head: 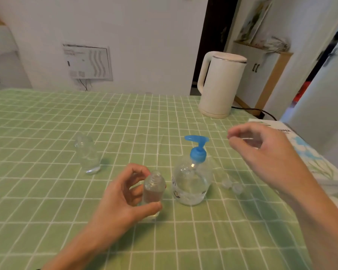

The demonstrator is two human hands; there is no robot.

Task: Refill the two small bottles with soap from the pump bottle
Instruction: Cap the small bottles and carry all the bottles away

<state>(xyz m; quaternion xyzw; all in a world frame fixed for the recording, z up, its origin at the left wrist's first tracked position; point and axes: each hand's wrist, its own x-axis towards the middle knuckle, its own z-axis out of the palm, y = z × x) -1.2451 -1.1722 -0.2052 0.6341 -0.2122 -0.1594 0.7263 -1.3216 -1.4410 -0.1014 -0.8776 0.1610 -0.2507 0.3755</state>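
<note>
Bare left grip [125, 193], fingers and thumb curled round a small clear plastic bottle [154, 189]; bare right grip [265, 151] hovers raised, fingers curled, thumb near forefinger.

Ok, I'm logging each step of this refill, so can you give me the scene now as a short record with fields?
pump bottle: clear, round, blue pump, standing upright
left hand: grips small clear plastic bottle, uncapped, upright, beside the pump bottle
right hand: raised right of the pump bottle, fingers loosely curled; contents unclear
second small bottle: clear, standing apart on the left
caps: two clear ones lying right of the pump bottle
surface: green checked tablecloth
background: cream kettle at the far edge
</note>
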